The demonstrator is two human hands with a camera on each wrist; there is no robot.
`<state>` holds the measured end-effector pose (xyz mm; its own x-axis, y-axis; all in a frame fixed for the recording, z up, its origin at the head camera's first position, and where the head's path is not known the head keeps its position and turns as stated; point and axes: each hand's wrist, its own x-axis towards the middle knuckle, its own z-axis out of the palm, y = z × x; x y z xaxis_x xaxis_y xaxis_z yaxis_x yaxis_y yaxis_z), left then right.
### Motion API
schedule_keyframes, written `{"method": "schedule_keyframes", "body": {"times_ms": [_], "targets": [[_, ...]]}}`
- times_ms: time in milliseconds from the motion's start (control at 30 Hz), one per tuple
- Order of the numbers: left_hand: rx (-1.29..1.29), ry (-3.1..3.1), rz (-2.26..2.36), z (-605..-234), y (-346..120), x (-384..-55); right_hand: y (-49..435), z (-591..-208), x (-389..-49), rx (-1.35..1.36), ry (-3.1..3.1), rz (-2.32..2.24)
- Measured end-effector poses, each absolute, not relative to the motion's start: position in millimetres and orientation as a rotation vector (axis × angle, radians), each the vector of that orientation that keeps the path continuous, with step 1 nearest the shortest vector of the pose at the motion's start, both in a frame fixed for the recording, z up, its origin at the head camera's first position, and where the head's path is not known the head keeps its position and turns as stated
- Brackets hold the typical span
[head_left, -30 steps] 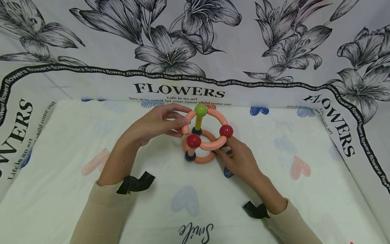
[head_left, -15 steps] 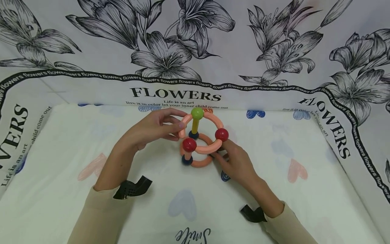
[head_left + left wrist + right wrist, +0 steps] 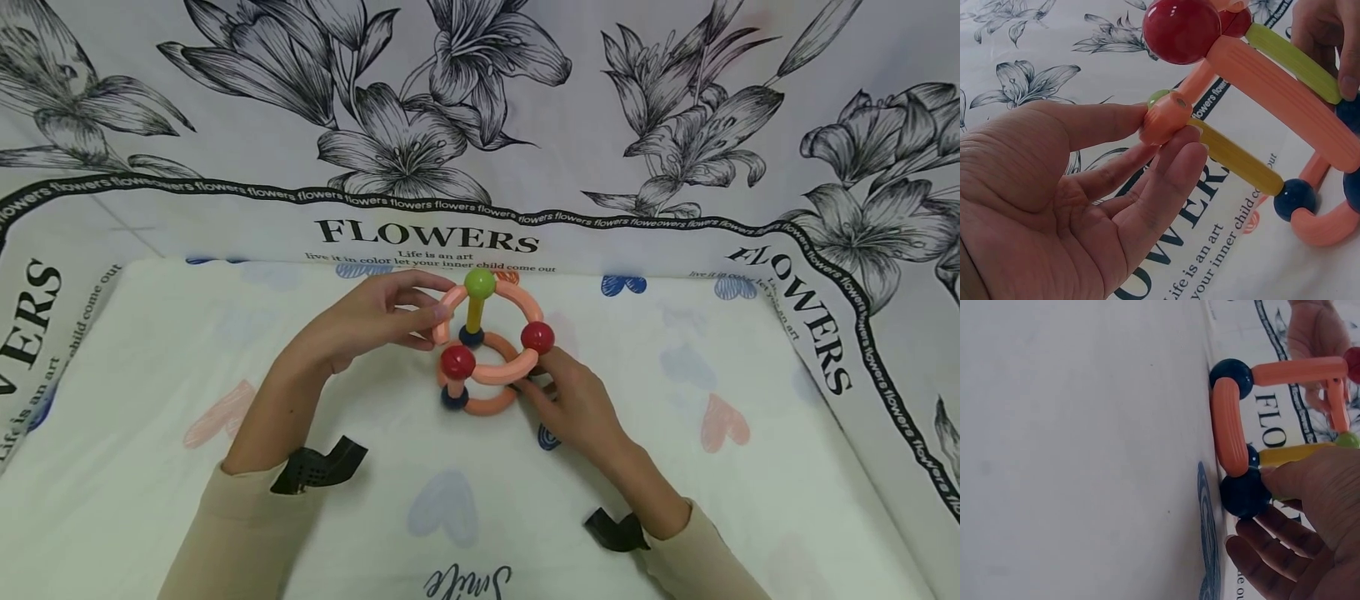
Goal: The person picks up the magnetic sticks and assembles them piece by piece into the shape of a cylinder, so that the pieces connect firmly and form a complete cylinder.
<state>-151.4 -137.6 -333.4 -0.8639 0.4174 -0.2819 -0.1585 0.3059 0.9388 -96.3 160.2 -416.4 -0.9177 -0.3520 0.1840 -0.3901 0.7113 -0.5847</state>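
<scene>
A two-tier frame of magnetic rods and balls stands on the cloth between the hands in the head view. Its upper tier has curved salmon rods (image 3: 504, 372), a green ball (image 3: 480, 283) and red balls (image 3: 537, 337). My left hand (image 3: 367, 321) pinches a curved salmon rod (image 3: 1166, 119) near its free end, between thumb and fingers. A yellow rod (image 3: 1241, 157) joins the green ball to a dark blue ball (image 3: 1295, 199) below. At the lower right, my right hand (image 3: 581, 400) grips another dark blue ball (image 3: 1244, 495), mostly hidden in the head view.
White cloth with printed hearts (image 3: 725, 423) covers the work surface around the frame. Behind it rises a flower-printed sheet (image 3: 420, 137). Black wrist mounts (image 3: 318, 465) sit at both cuffs.
The head view has shifted a little, so everything appears slightly lower and farther left. Both hands keep their holds, and the frame stands in the same place on the cloth.
</scene>
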Motion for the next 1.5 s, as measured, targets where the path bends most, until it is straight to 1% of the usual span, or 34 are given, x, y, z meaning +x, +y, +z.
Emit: {"method": "schedule_keyframes", "body": {"times_ms": [1067,1500], "targets": [[0.270,2.056,1.634,-332.5,-139.0,-156.5,159.6,-412.1,-96.2,0.610,-2.850,0.954],[0.228,1.998,1.633,-334.6,-139.8,-156.0,160.9,-414.7,-94.5,0.585,-2.883,0.982]]}}
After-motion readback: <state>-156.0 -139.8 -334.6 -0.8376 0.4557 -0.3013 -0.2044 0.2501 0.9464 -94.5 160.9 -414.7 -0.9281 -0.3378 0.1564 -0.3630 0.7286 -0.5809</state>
